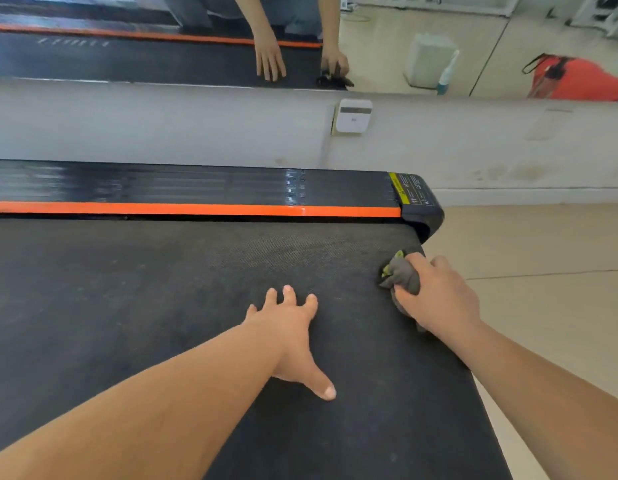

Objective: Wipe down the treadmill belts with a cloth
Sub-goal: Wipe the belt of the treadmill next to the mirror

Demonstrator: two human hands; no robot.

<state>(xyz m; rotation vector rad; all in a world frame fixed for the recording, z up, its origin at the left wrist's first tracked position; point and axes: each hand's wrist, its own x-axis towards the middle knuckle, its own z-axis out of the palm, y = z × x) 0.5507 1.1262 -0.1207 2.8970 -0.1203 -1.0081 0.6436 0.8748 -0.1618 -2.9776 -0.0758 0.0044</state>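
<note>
Right hand (435,299) grips the bunched cloth (399,273) at the belt's (162,306) far right corner. Left hand (290,327) is flat, fingers spread, bracing mid-belt. Belt looks dusty leftward, so most of the wiping is probably still left.

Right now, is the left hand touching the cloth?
Apart. The head view shows the left hand flat on the belt, with bare belt between it and the cloth gripped in the right hand.

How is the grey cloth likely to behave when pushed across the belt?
The cloth looks soft and floppy: it sits bunched in folds where the right hand grips it. It seems light, wadded within one fist. On the textured belt it will likely drag rather than slide freely.
</note>
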